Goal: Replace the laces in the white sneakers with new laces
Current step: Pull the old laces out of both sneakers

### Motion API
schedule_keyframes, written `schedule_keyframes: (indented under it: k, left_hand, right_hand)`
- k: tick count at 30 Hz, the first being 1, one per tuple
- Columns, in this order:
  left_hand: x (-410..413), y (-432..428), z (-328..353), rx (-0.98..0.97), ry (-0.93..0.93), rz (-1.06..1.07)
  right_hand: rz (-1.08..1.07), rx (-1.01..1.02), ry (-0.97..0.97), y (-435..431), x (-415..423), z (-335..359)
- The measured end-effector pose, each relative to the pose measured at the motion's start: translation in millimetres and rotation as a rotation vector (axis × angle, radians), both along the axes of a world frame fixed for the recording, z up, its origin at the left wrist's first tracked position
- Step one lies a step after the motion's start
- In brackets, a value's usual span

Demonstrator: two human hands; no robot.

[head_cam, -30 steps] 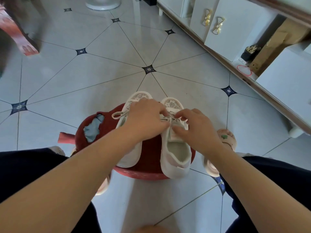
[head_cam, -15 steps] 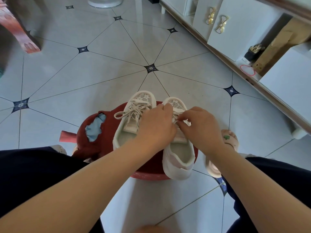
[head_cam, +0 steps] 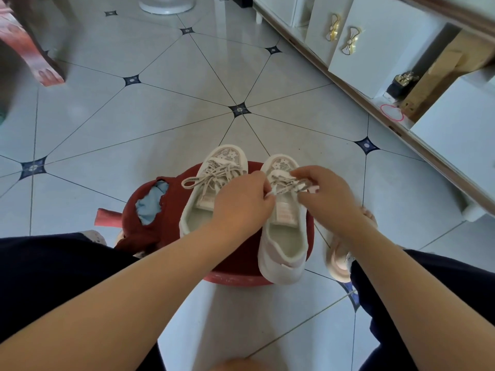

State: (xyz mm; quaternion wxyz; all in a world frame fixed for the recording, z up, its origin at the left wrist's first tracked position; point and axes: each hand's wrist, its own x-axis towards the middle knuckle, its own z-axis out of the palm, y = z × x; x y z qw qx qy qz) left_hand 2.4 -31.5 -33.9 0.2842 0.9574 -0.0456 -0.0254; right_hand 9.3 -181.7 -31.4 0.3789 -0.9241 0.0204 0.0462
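Observation:
Two white sneakers stand side by side on a red round stool [head_cam: 241, 274], toes pointing away from me. The left sneaker [head_cam: 211, 183] has its beige lace tied in a loose bow. Over the right sneaker [head_cam: 284, 242] both my hands work at its lace [head_cam: 288, 184]. My left hand [head_cam: 241, 204] pinches one end of that lace at the shoe's inner side. My right hand [head_cam: 324, 194] pinches the other part of the lace at the outer side. The lace is stretched across the tongue between the two hands.
A torn dark red cover with pale blue padding [head_cam: 150, 202] hangs off the stool's left side. White cabinets with gold bow handles [head_cam: 351, 44] run along the right. A fan base [head_cam: 166, 4] stands far back. A pink slipper [head_cam: 337, 261] sits by my right leg.
My left hand has shifted right off the left sneaker, uncovering its bow. Both hands now pull the right sneaker's lace apart sideways.

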Motion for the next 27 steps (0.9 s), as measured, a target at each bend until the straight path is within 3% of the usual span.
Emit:
schedule_keyframes:
  k: [4,6,9,13,15,20,24,27]
  left_hand:
    - [1.6,-3.6,0.0,0.007,-0.001,-0.003]
    - [1.4,-4.0,1.5,0.0,0.01,0.008]
    - [1.3,-2.2,3.5,0.001,0.025,0.024]
    - [-0.8,1.0,3.4,0.0,0.048,0.041]
    - [-1.8,1.3,3.3,-0.004,0.046,0.033]
    - [-1.5,0.2,3.5,0.003,0.04,0.024]
    - [-0.9,-1.6,1.2,0.005,0.042,0.032]
    - [-0.4,-2.1,0.7,0.002,0.036,0.036]
  right_hand:
    - [0.215,-0.491,-0.24,14.5,-0.5,-8.5]
    - [0.248,-0.627,-0.406,15.1,2.7,-14.0]
    - [0.173,-0.536,-0.499,2.6,8.7,-11.3]
    - [-0.341,0.061,-0.164,-33.9,20.7,7.3]
    - [-0.254,-0.004,-0.073,-37.2,19.0,5.8]
    - [0.152,-0.05,-0.081,1.8,3.2,5.7]
    - [0.258,-0.506,-0.23,13.6,0.2,-9.5]
    - [0.269,-0.598,-0.375,18.1,-0.8,-16.0]
